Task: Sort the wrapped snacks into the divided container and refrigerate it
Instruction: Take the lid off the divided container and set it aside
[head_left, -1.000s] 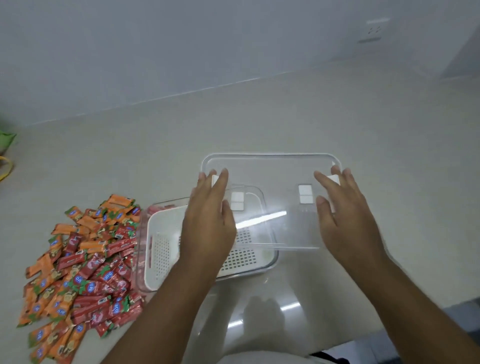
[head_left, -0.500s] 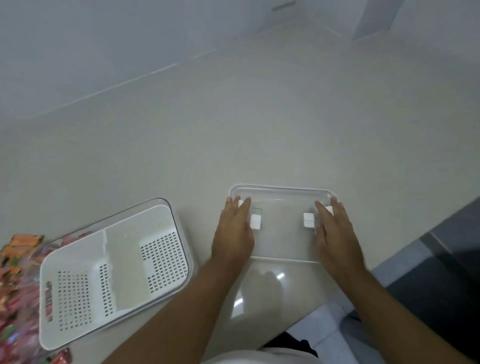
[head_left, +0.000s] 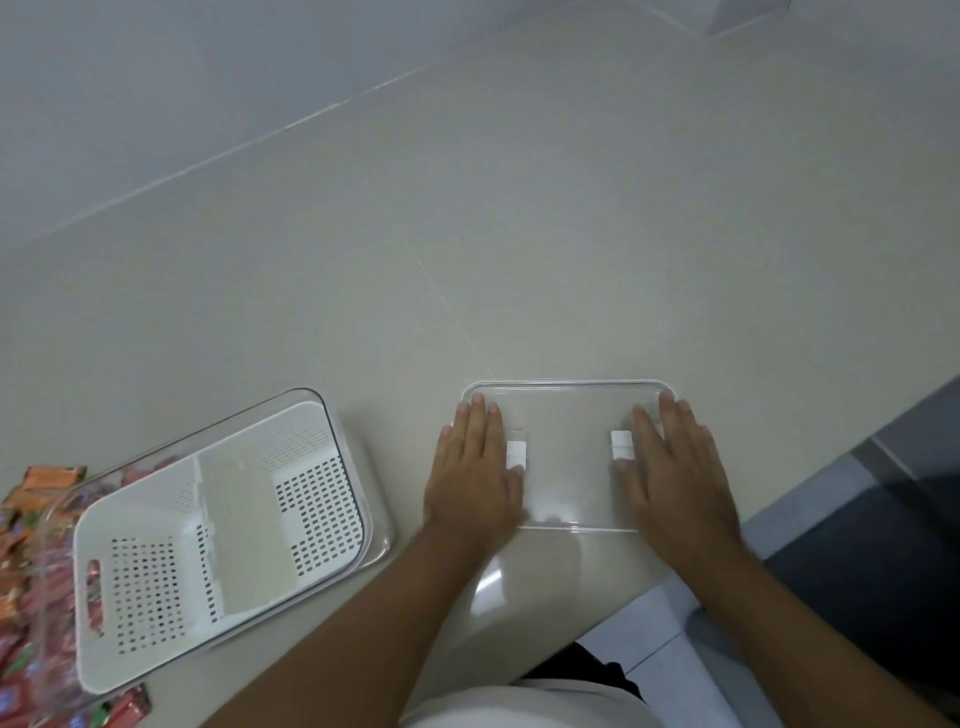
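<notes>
- On the counter (head_left: 519, 208), at 3 o'clock from the divided container (head_left: 218, 525), a clear lid (head_left: 569, 467) lies flat with 2 white clips on it.
- Left hand (head_left: 475, 478) rests open and flat, fingers spread, on the lid's left end; it grips nothing.
- Right hand (head_left: 675, 483) lies the same way on the lid's right end, palm down, fingers wide.
- Divided container sits uncovered, a white perforated basket inside a clear tub, with 3 sections that look empty.
- Wrapped snacks (head_left: 31, 519), red and orange, are heaped at 9 o'clock from the container, touching its far side.
- Judgement: the lid is parked well clear; lift both hands straight up so it does not slide toward the counter edge near its right end, then reach to 9 o'clock for the snacks.
</notes>
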